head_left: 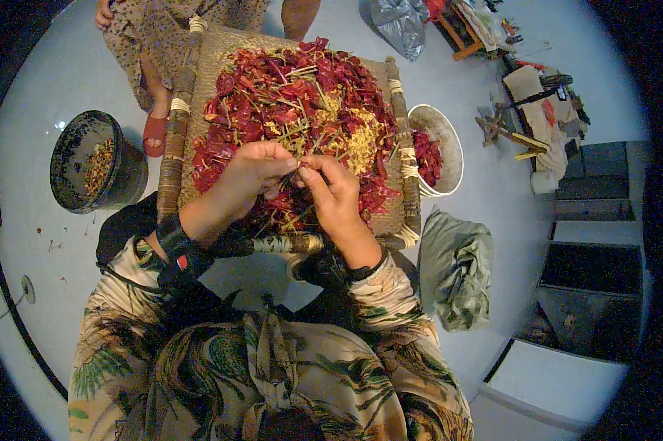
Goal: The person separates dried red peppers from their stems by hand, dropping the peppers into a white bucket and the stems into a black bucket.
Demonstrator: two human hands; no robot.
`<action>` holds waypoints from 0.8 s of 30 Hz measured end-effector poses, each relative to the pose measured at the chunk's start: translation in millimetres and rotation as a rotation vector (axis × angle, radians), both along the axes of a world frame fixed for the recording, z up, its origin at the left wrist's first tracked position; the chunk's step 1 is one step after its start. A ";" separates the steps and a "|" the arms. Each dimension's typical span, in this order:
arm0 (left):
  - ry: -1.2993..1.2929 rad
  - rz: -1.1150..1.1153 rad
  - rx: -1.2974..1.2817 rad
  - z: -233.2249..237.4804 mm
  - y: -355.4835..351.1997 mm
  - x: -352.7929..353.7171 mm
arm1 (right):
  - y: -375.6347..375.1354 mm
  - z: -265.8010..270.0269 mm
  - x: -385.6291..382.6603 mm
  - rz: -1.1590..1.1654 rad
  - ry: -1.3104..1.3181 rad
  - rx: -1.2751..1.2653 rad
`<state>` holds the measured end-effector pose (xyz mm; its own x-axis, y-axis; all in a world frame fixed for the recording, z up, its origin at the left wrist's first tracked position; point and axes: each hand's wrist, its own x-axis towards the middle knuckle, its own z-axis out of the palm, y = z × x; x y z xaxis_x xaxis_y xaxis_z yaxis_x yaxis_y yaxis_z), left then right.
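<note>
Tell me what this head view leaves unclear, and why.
All in the head view:
- The small piece at the fingertips of the left hand and right hand: too small to identify, partly covered by fingers.
- Middle of the woven tray: hidden under the red pods.
- The person opposite: upper body cut off by the top edge.
- Inside of the grey-green bag: hidden by its folds.

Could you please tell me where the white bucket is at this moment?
In the head view, the white bucket is just right of the woven frame, beyond the grey sack.
</note>
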<state>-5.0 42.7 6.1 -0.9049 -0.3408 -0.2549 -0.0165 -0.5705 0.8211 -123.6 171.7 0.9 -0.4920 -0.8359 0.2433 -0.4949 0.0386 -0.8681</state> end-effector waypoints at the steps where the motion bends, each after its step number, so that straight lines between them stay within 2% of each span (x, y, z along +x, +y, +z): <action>1: 0.005 -0.015 0.055 -2.7 -1.3 -0.1 | -0.1 -1.3 -1.2 0.016 -0.109 0.000; 6: 0.041 -0.073 0.268 -8.6 -3.3 -1.2 | -1.0 3.5 -0.6 0.032 -0.521 -0.015; 15: 0.107 -0.104 0.344 -9.6 -1.5 -1.1 | -0.9 -0.3 -1.1 0.027 -0.877 -0.059; 24: 0.158 -0.260 0.358 -6.7 -4.4 -2.7 | 4.2 -1.4 -7.6 0.217 -1.251 -0.116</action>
